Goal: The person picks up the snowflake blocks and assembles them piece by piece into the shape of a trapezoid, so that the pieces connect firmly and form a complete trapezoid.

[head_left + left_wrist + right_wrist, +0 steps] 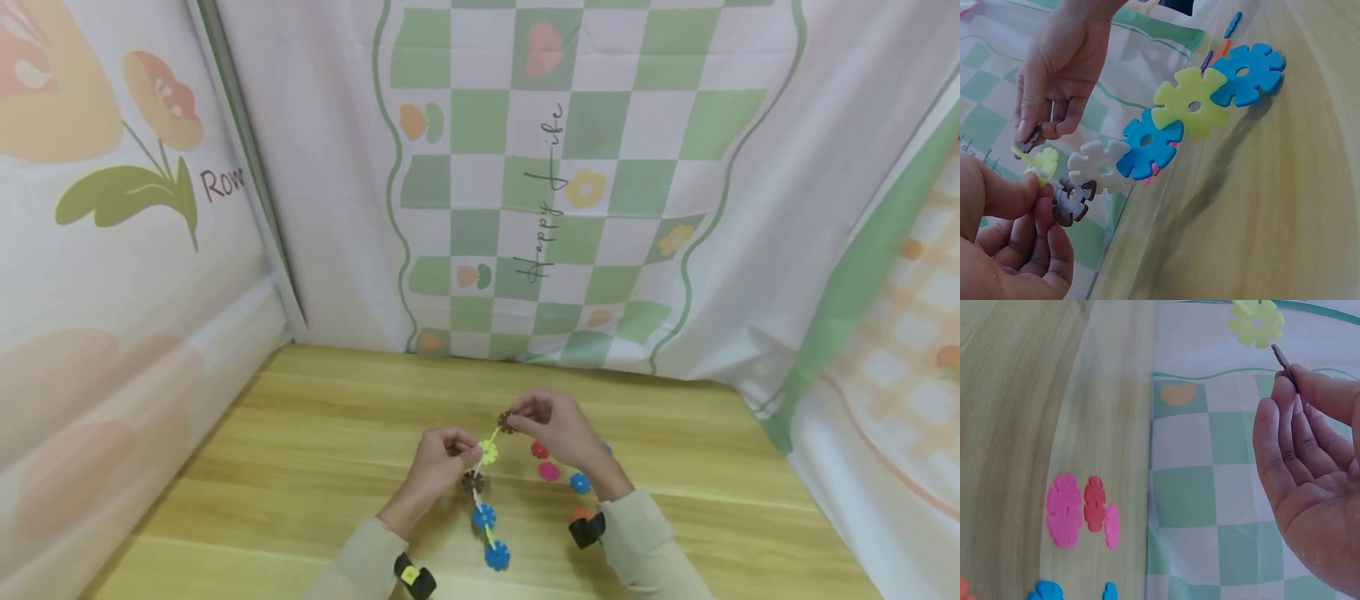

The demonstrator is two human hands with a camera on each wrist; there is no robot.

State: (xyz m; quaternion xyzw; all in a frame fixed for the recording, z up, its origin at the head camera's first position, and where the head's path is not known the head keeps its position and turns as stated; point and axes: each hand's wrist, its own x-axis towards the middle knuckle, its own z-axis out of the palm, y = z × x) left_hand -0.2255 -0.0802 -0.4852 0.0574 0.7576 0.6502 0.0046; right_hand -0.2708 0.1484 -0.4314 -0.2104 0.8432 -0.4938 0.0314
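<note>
Plastic snowflake discs are slotted together into a chain, its lower end a blue disc point(497, 556) and then a yellow disc point(1190, 103), another blue disc point(1149, 144), a white disc point(1099, 166) and a brown disc point(1072, 201). Near the chain's upper end, my left hand point(438, 463) pinches a yellow disc point(489, 452) between thumb and fingers. My right hand point(558, 429) holds a second brown disc point(507, 422) by thumb and fingertips, edge-on in the right wrist view. That brown disc is right at the edge of the uppermost yellow piece.
Loose discs lie on the wooden table point(300, 467) at the right: a red one point(540, 450), a pink one point(549, 472), a blue one point(581, 482) and an orange one point(583, 515) partly behind the right wrist strap. Patterned curtains point(337, 208) hang around the table.
</note>
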